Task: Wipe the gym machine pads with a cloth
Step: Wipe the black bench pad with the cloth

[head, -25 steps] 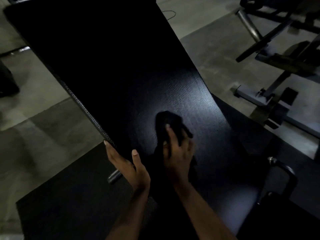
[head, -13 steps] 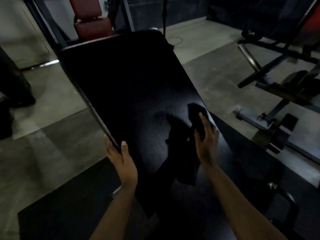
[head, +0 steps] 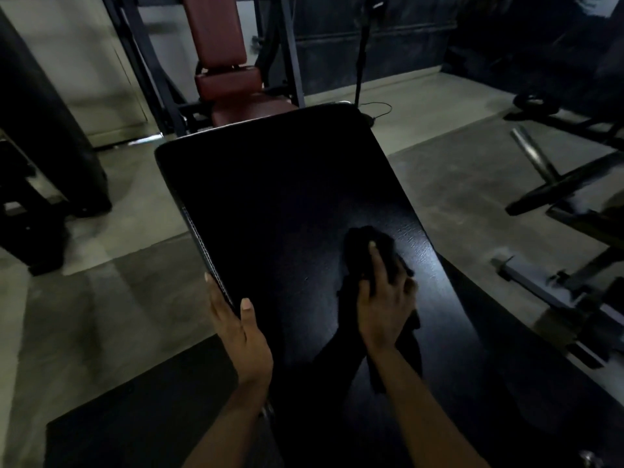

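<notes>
Dim gym flooring [head: 456, 184] surrounds a black bench pad [head: 270, 204]. Left hand [head: 241, 336] grips the pad's stitched left edge; right hand [head: 383, 298] presses a dark cloth [head: 385, 246] flat near its right side, fingers extended.

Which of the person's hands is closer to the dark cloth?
Right. The right hand presses on the cloth on the black pad; the left hand grips the pad's left edge, apart from the cloth.
</notes>
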`<state>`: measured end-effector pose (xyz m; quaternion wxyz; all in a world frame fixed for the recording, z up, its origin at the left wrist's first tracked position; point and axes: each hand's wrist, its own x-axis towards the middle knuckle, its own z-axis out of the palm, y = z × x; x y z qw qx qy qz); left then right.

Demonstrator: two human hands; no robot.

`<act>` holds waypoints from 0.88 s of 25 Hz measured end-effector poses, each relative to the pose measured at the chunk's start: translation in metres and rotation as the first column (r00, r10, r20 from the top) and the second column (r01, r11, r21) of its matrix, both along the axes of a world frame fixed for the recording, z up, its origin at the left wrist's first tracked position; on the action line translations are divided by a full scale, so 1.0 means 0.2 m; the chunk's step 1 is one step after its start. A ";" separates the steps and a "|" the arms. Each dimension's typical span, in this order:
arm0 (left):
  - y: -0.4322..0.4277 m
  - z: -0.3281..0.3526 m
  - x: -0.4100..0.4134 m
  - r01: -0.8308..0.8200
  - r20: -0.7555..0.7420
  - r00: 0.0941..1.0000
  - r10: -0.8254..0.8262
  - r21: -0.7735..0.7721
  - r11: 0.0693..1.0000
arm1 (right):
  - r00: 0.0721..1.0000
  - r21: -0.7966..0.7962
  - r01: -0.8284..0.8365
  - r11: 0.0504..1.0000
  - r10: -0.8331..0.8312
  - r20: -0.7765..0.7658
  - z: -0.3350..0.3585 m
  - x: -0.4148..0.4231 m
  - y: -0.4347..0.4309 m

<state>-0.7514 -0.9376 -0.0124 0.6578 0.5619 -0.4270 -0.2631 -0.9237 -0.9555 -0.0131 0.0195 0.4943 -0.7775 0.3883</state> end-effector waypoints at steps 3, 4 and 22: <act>0.02 0.03 -0.01 0.002 0.038 0.999 0.000 -0.036 0.999 | 0.979 0.000 -0.175 0.985 0.174 -0.104 0.01 0.27 0.12; 0.03 0.04 -0.01 0.009 0.049 0.999 -0.006 -0.053 0.999 | 0.962 0.016 -0.230 0.973 0.230 -0.144 0.01 0.33 0.16; -0.17 0.17 0.07 -0.022 -0.004 1.000 0.022 -0.049 0.999 | 0.968 0.088 0.176 0.980 -0.189 0.166 0.13 -0.21 -0.38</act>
